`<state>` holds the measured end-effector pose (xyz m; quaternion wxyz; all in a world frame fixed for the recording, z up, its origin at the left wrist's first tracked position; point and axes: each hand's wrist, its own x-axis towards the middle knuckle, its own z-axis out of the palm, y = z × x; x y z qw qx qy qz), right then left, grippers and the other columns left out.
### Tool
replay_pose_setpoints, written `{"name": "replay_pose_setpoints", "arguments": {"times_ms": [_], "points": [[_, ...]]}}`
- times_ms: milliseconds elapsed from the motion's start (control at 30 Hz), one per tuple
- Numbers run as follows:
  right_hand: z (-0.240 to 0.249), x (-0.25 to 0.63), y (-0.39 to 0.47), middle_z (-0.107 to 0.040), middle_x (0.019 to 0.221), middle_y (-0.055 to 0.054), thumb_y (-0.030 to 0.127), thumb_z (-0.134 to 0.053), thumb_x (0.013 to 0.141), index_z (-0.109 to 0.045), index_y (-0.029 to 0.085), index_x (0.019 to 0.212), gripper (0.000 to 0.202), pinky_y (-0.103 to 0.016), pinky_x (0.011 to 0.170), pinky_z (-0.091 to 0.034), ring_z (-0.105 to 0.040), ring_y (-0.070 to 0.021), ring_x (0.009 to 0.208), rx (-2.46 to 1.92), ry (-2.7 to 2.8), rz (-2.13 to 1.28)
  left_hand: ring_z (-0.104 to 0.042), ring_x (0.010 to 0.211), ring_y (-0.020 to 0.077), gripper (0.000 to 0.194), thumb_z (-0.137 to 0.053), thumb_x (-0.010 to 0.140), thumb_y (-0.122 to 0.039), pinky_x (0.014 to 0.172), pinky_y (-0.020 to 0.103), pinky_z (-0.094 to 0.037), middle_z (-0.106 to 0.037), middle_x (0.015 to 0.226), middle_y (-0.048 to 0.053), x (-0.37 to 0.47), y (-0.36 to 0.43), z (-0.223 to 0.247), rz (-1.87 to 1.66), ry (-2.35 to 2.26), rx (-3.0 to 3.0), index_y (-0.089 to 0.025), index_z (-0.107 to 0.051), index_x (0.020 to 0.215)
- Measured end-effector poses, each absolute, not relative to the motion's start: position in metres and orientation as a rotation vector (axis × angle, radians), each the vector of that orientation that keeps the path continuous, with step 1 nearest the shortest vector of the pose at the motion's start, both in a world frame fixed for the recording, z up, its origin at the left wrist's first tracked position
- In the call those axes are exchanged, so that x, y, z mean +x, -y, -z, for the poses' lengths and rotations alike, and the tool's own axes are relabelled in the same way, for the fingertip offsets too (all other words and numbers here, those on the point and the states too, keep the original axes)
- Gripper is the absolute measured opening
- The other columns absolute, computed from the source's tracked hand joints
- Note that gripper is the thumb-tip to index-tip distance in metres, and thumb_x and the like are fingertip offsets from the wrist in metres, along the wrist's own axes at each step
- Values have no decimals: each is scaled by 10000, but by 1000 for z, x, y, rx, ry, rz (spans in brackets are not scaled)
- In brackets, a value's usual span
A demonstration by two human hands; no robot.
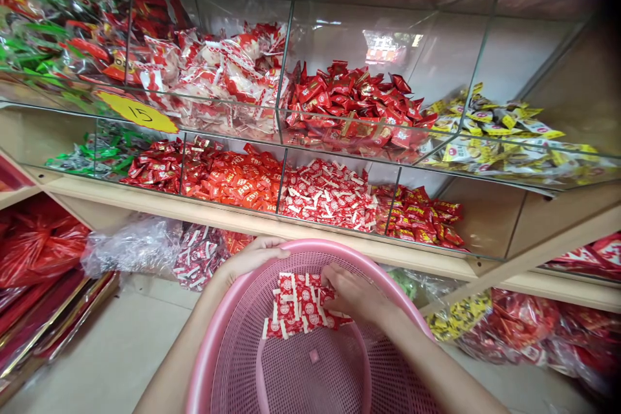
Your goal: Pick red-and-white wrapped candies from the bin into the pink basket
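Note:
A pink plastic basket (pixel 320 244) with mesh walls is tilted towards me below the shelves. My left hand (pixel 255 257) is closed over its far left rim. Inside lie several red-and-white wrapped candies (pixel 295 303), side by side in rough rows against the far part of the bottom. My right hand (pixel 353 294) reaches in over the right side, its fingers curled and closed at the right end of these candies. Its fingertips are partly hidden behind the hand and among the wrappers.
Glass-divided shelves hold red candies (pixel 359 103), yellow-and-white packets (pixel 485 119), and red-and-white candies (pixel 330 194) like those in the basket. A yellow price tag (pixel 138 110) reads 15. Plastic bags of candy (pixel 198 255) sit under the lower shelf, with a red bag (pixel 43 246) at left.

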<state>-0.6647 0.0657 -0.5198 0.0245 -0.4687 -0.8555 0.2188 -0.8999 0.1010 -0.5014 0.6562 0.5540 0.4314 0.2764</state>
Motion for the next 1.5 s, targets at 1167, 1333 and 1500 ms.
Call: {"name": "replay_pose_setpoints", "arguments": {"times_ms": [1167, 1333, 1500], "points": [[432, -714, -186, -579, 1014, -57, 53, -462, 717, -570, 187, 960, 298, -263, 747, -344, -490, -178, 945, -1013, 2763, -79, -586, 763, 163, 332, -610, 685, -311, 701, 241, -419, -670, 860, 26, -901, -105, 504, -636, -963, 1285, -154, -637, 977], [430, -713, -192, -594, 888, -47, 157, -531, 715, -574, 170, 842, 135, -219, 627, -327, -522, -147, 798, -1093, 2794, -90, -586, 739, 171, 292, -605, 685, -318, 675, 245, -416, -663, 817, 26, -902, -104, 506, -647, -980, 1304, -139, -646, 912], [435, -712, -195, -590, 780, -13, 292, -579, 711, -573, 175, 841, 175, -201, 526, -282, -483, -100, 626, -1163, 2734, -199, -574, 716, 167, 277, -599, 692, -319, 643, 237, -407, -648, 767, 13, -903, -104, 510, -653, -977, 1323, -140, -645, 898]]}}
